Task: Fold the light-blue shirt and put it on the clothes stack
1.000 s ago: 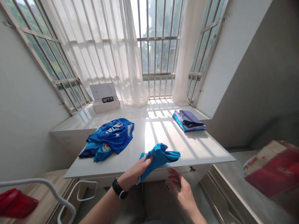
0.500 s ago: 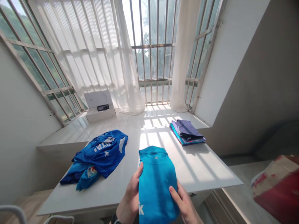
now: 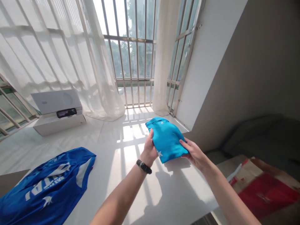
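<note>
A folded turquoise shirt (image 3: 167, 139) is held out over the far right part of the white table (image 3: 117, 190). My left hand (image 3: 150, 148) grips its left edge, thumb on top. On the lower right corner, my right hand (image 3: 191, 151) is closed with the thumb above and the fingers underneath. Beneath the shirt, the folded pile seen earlier is hidden from view. A blue jersey (image 3: 49, 184) with white lettering lies loosely spread on the left of the table.
An open white box (image 3: 59, 123) with a dark device (image 3: 67, 112) in it stands at the back left by the curtain (image 3: 100, 78). Barred windows (image 3: 133, 59) close off the back. A red and tan bag (image 3: 264, 187) sits at the lower right.
Both hands have carried the turquoise shirt forward and to the right, over where the folded pile lay. The camera has come closer to the table and turned.
</note>
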Demonstrator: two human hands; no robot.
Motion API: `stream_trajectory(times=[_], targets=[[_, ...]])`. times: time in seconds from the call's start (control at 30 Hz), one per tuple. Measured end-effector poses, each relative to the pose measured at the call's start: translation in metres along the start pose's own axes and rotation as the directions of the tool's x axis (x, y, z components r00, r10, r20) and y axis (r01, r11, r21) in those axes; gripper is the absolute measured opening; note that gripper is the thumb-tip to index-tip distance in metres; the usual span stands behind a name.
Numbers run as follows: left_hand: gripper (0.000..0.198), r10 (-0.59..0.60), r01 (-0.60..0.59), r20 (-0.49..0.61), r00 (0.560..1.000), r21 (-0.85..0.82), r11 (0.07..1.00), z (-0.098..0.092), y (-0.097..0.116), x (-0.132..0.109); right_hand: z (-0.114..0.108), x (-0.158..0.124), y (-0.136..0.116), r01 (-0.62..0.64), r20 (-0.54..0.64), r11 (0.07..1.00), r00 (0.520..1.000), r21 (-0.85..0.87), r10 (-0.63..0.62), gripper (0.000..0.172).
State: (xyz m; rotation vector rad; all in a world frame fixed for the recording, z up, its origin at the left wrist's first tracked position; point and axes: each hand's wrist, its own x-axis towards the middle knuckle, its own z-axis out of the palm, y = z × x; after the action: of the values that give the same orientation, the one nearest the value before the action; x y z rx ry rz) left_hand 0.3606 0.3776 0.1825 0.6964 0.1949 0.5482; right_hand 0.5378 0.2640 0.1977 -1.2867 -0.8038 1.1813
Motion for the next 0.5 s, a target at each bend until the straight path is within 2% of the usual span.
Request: stream_trajectory(times=[0.07, 0.17, 0.33, 0.4, 0.5], targets=[[0.089, 0.034, -0.037, -0.046, 0.998, -0.064, 0.997, -0.009, 0.002, 0.043, -0.018, 0.034, -0.011, -0.012, -0.029, 0.994, 1.000, -0.104, 0.009, 0.040], [0.083, 0.015, -0.029, -0.136, 0.991, -0.102, 0.994, -0.031, -0.012, 0.079, -0.036, 0.070, 0.004, -0.106, -0.124, 0.895, 0.991, -0.433, 0.058, 0.034], [0.071, -0.069, 0.052, -0.133, 0.989, -0.124, 0.991, -0.064, -0.043, 0.088, -0.045, 0.085, 0.050, -0.215, -0.228, 0.697, 0.971, -0.684, 0.076, 0.044], [0.067, -0.088, 0.070, -0.151, 0.985, -0.116, 0.991, -0.067, -0.043, 0.088, -0.045, 0.085, 0.055, -0.225, -0.250, 0.600, 0.967, -0.768, 0.043, 0.047], [0.056, -0.066, 0.058, -0.217, 0.974, -0.042, 0.997, -0.065, -0.028, 0.087, -0.045, 0.086, 0.050, -0.258, -0.291, 0.427, 0.957, -0.867, -0.014, 0.045]])
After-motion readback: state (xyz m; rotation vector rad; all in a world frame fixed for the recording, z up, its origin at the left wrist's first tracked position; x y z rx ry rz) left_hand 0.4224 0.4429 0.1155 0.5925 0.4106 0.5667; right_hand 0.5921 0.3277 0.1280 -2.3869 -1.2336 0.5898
